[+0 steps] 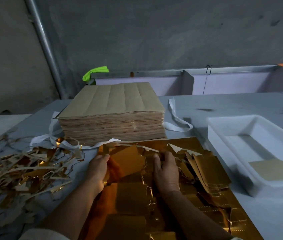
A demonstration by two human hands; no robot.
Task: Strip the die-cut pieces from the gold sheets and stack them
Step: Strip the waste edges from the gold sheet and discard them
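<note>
A shiny gold die-cut sheet (130, 194) lies on the table in front of me, partly torn apart. My left hand (97, 170) grips a lifted gold piece (126, 163) at its left edge. My right hand (166, 172) pinches the sheet just right of that piece, near its top. Loose stripped gold pieces (211, 172) fan out in a rough pile to the right of my right hand. A tall stack of sheets (113, 115), brown side up, stands behind the gold sheet.
A heap of gold and brown waste strips (19, 170) covers the table's left side. At the right, a white plastic tray (223, 135) holds one brown-backed piece (272, 170). White straps (177, 116) lie around the tall stack. A grey wall and pipe rise behind.
</note>
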